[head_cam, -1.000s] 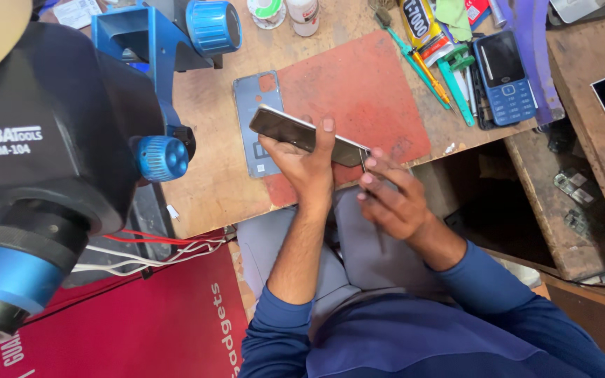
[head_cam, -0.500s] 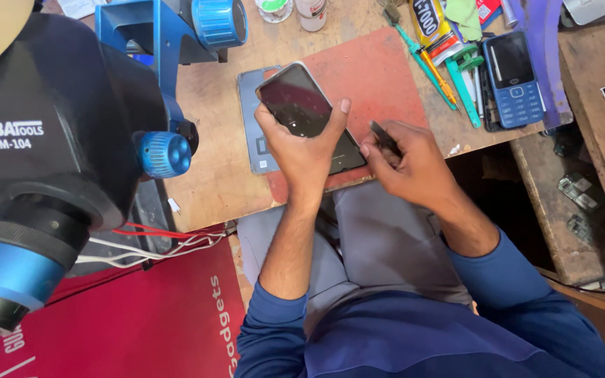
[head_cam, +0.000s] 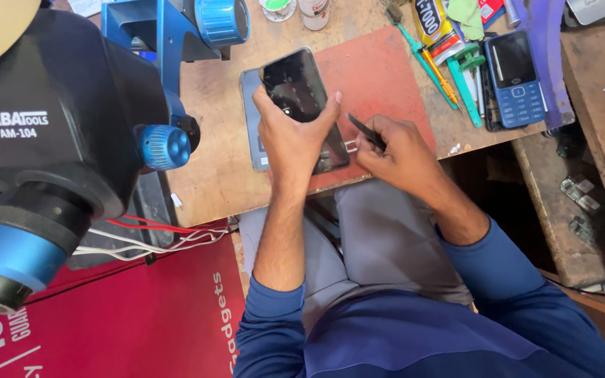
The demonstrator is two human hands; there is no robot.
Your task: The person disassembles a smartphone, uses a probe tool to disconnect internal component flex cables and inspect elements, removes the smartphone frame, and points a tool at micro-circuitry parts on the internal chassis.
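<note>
The left hand [head_cam: 294,136] closes around a black smartphone [head_cam: 295,87], holding it screen-up above a red mat [head_cam: 379,77] on the wooden table [head_cam: 211,168]. The right hand [head_cam: 397,150] pinches dark tweezers [head_cam: 367,131] just beside the phone's lower edge. A blue keypad phone [head_cam: 516,78] lies well apart among tools, and a black microscope [head_cam: 50,140] looms at left
</note>
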